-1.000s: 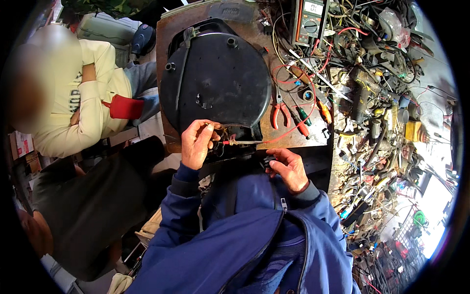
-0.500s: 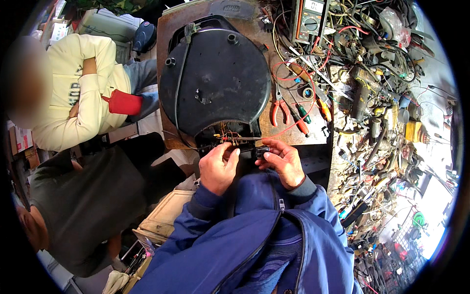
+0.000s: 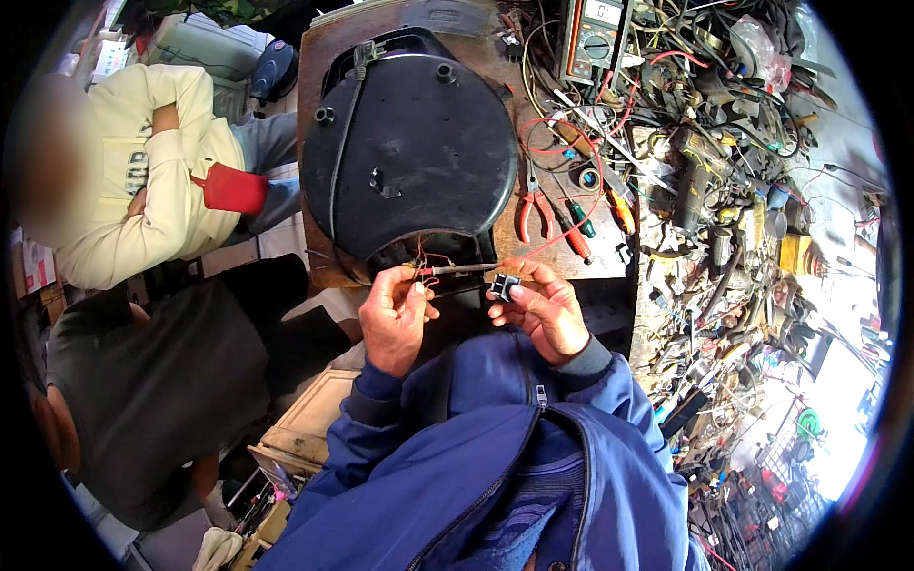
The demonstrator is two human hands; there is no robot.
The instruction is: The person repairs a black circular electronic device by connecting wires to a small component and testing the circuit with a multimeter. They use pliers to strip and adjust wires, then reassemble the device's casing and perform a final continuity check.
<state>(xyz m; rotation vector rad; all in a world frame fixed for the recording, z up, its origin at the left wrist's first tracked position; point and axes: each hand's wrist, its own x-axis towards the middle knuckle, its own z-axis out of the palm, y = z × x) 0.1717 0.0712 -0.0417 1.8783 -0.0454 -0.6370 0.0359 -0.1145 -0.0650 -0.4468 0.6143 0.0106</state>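
A round black plastic housing (image 3: 414, 143) with a curved cutout lies on the wooden workbench, its cutout toward me. Thin wires (image 3: 438, 258) come out of that opening. My left hand (image 3: 392, 319) pinches wire ends beside it, finger and thumb closed. Between thumb and fingers, my right hand (image 3: 547, 309) grips a small black block-shaped electrical part (image 3: 504, 286) with pale metal contacts. A slim dark test probe (image 3: 466, 269) spans the gap between my hands, its back end at my right fingers; a red lead runs from there. What its tip touches is too small to tell.
A multimeter (image 3: 595, 43) stands at the back right. Red-handled pliers (image 3: 536, 211) and screwdrivers (image 3: 578, 238) lie right of the housing. Cables and loose parts heap up along the right. Two people are at my left, one in a cream hoodie (image 3: 157, 181), arms folded.
My hands have moved slightly left and apart. The black part has turned in my right fingers, showing its contacts. More wire shows at my left fingertips.
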